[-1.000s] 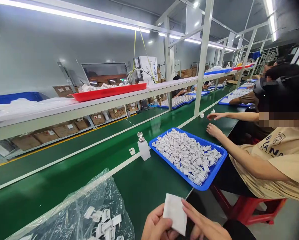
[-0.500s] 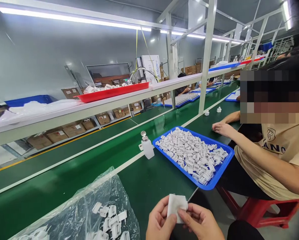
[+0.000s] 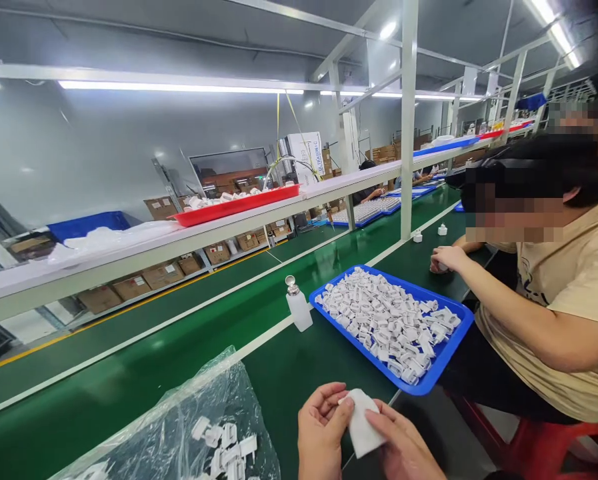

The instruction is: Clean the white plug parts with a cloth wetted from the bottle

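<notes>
My left hand (image 3: 323,427) curls closed, pinching a white wipe (image 3: 361,423) against the fingers of my right hand (image 3: 403,450), seemingly to keep it flat. A clear plastic bag (image 3: 251,407) of white plastic parts (image 3: 229,437) lies left of that hand; a blue tray (image 3: 349,331) sits ahead.

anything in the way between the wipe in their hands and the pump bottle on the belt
Nothing visible: only green belt lies between the white wipe, held by the left hand and right hand, and the metal-topped pump bottle. The clear plastic bag lies to the left, the blue tray to the right.
</notes>
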The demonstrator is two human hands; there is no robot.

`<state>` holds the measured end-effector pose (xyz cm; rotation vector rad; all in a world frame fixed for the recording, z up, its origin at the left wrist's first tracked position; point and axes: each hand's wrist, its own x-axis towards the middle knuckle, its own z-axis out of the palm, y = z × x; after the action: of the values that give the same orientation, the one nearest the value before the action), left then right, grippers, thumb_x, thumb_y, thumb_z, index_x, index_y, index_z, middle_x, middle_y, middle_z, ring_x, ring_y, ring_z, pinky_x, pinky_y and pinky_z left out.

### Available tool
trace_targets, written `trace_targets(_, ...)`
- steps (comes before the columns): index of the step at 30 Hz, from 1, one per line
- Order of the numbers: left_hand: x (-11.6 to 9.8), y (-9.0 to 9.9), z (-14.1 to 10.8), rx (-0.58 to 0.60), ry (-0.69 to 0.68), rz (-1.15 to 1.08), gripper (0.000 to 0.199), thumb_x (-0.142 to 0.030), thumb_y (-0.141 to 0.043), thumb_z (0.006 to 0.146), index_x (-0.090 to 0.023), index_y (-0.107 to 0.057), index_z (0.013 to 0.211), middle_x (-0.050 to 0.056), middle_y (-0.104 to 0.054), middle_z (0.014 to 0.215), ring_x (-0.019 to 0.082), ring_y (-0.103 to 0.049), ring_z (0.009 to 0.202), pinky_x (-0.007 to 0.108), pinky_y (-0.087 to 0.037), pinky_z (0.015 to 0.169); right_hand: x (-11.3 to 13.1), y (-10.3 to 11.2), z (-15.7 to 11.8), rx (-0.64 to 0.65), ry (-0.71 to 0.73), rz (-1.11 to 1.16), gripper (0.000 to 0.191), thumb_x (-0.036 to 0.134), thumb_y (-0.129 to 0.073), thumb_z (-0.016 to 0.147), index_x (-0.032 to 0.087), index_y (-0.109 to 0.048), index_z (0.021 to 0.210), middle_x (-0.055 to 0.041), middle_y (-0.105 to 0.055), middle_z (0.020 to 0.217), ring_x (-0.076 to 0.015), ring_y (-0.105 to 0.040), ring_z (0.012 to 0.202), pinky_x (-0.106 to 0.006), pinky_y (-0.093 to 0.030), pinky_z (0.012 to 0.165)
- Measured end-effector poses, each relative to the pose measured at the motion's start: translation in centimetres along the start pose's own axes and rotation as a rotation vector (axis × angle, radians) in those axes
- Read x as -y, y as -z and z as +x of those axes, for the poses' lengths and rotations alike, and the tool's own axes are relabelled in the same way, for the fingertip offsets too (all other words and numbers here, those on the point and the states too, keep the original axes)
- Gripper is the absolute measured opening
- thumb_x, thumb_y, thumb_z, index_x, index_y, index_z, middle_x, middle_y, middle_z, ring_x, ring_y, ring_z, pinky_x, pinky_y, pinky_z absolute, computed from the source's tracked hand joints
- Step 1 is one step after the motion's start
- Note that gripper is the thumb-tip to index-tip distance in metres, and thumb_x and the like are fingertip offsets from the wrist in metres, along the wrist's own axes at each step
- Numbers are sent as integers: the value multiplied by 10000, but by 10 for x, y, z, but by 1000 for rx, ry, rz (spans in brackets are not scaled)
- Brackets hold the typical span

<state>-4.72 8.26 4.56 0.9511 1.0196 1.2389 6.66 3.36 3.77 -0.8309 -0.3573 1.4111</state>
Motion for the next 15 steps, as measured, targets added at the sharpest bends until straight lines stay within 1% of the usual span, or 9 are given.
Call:
trace_targets(2, 4, -3, 15, -53, -80, 140, 481, -492, -848, 706, -161, -737, 1037, 154, -800, 987, 270, -767, 894, 332, -607, 738, 1, 0, 1, -52, 3, 59, 490, 476, -986, 500, 162, -820, 838, -81, -772, 824, -202, -666, 744, -290, -549, 682)
trace_targets(4, 1, -6, 43, -178, -168, 284, 410, -411, -752, 829, -191, -682, 1167, 151, -739, 1202, 275, -725, 1077, 372, -595, 867, 5, 3, 5, -125, 31, 101, 475, 450, -993, 486, 173, -811, 825, -66, -781, 859, -211, -676, 799, -278, -555, 681)
trace_targets(6, -7, -12, 81, -370, -233, 402, 422, -308, -710, 882, -203, -604, 1277, 148, -619, 1388, 276, -621, 1252, 421, -507, 1041, 12, 7, 11, -202, 63, 122, 472, 427, -985, 497, 176, -804, 853, -46, -784, 899, -203, -672, 856, -250, -558, 692)
trace_targets(8, -14, -21, 125, -543, -268, 518, 497, -295, -692, 910, -192, -535, 1370, 145, -524, 1481, 326, -511, 1359, 544, -444, 1102, 17, 8, 20, -270, 82, 121, 445, 393, -964, 522, 172, -793, 868, -25, -776, 875, -178, -653, 835, -227, -549, 667)
trace_targets(9, -17, -26, 146, -595, -282, 568, 505, -322, -689, 923, -207, -532, 1389, 126, -503, 1506, 339, -495, 1368, 586, -436, 1101, 18, 8, 25, -297, 88, 113, 415, 376, -947, 535, 169, -784, 856, -14, -765, 837, -165, -638, 792, -220, -536, 632)
trace_targets(10, -18, -32, 165, -632, -288, 612, 499, -338, -686, 931, -213, -539, 1391, 121, -500, 1511, 342, -503, 1357, 603, -440, 1094, 19, 8, 31, -320, 95, 100, 379, 362, -927, 548, 170, -772, 836, -4, -751, 793, -150, -617, 739, -214, -516, 591)
trace_targets(12, -20, -39, 196, -660, -309, 689, 489, -358, -681, 939, -215, -551, 1388, 116, -517, 1499, 333, -532, 1328, 597, -463, 1075, 19, 8, 41, -346, 121, 60, 302, 356, -880, 582, 177, -745, 784, 17, -707, 699, -125, -563, 643, -206, -462, 526)
trace_targets(15, -19, -39, 221, -645, -354, 789, 458, -363, -677, 944, -206, -571, 1361, 115, -561, 1448, 310, -586, 1263, 564, -510, 1030, 18, 13, 52, -323, 157, -42, 243, 374, -838, 603, 185, -706, 680, 40, -601, 556, -103, -464, 528, -217, -384, 466)
